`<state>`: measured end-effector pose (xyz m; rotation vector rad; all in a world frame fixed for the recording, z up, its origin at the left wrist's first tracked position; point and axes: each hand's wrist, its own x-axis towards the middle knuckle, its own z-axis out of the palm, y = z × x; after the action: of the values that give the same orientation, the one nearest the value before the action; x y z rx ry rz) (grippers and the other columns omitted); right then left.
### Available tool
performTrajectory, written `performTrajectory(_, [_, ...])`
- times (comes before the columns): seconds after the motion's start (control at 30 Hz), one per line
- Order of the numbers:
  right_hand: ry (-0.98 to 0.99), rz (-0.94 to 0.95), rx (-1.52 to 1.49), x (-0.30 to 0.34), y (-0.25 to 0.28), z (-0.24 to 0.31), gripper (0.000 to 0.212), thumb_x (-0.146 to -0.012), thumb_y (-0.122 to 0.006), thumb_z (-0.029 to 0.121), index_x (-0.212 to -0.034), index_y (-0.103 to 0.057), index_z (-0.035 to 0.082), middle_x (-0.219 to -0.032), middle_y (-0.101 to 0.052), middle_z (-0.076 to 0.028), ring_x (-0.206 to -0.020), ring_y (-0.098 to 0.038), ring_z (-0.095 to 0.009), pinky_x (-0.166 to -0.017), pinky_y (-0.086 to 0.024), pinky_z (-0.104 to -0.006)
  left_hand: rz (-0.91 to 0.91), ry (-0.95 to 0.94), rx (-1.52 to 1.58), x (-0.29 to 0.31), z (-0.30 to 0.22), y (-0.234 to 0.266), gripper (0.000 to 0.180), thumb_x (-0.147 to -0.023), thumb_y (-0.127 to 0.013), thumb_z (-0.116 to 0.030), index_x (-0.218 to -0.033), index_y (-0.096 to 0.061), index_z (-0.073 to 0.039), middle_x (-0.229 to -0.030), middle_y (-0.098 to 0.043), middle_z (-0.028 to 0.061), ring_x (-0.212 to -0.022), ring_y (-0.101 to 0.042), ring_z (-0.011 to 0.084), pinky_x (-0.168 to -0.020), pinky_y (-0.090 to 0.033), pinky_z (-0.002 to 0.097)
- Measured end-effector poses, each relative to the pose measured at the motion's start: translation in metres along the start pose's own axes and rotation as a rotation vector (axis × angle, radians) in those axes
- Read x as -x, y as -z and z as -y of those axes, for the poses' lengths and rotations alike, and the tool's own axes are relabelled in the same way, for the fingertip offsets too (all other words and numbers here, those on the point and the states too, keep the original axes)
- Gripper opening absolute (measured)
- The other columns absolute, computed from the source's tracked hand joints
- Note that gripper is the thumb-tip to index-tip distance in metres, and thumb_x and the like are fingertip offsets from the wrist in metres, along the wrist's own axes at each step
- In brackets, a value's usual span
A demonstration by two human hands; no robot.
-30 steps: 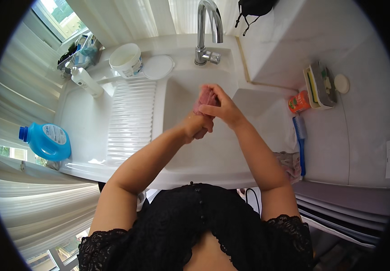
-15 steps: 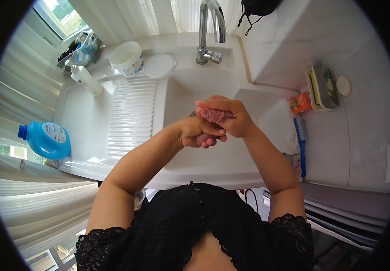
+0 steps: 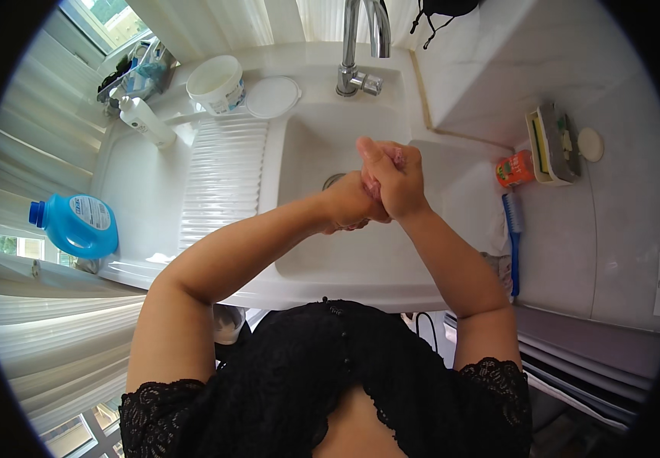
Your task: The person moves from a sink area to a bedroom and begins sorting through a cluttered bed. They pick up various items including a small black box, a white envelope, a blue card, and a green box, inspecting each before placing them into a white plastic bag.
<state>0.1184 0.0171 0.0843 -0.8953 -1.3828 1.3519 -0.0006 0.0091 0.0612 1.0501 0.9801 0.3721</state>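
Note:
Over the white sink basin [image 3: 307,252] my two hands are pressed together round a small, crumpled pink cloth [image 3: 399,159]. My right hand [image 3: 405,182] wraps its upper part, with the thumb pointing up and away. My left hand [image 3: 347,204] is closed on the lower part, its fingers curled beneath. Only bits of the pink bundle show between the hands; fingers hide the rest. Just left of my left hand, part of the dark drain [image 3: 334,180] is visible. Behind the hands rises a chrome tap [image 3: 351,57].
The ribbed drainboard [image 3: 223,175] lies left, with a white tub [image 3: 215,84], its lid [image 3: 273,97] and a white bottle [image 3: 147,124] behind. A blue jug [image 3: 78,225] stands far left. On the right are a blue brush [image 3: 512,240], an orange package [image 3: 514,169] and a sponge holder [image 3: 553,149].
Both hands have moved slightly right and away, twisting against each other. My right hand has turned, its thumb now pointing up, and less of the pink cloth shows.

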Motion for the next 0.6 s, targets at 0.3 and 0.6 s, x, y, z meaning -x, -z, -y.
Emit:
performTrajectory(0.3, [-0.015,-0.083,-0.096,0.002,-0.002,-0.03,0.042,-0.087,-0.054,0.009,-0.048,-0.037,0.007,-0.044,-0.039,0.002,-0.04,-0.035,-0.006,-0.039,-0.028,-0.0242,-0.36,-0.309,-0.366,-0.021,0.045,-0.009,0.027,-0.074,-0.066,-0.022,-0.088,-0.059,0.001,-0.082,-0.064,0.019,-0.079,-0.062,0.0332,-0.068,-0.048,0.0392])
performTrajectory(0.6, [-0.067,-0.095,-0.125,0.008,0.0,-0.036,0.041,-0.085,-0.053,0.007,-0.047,-0.038,0.007,-0.043,-0.042,0.0,-0.039,-0.038,-0.008,-0.039,-0.03,-0.025,-0.404,-0.358,-0.544,-0.017,0.042,-0.014,0.026,-0.075,-0.062,-0.023,-0.085,-0.06,0.001,-0.083,-0.064,0.0219,-0.084,-0.06,0.0398,-0.071,-0.048,0.0428])
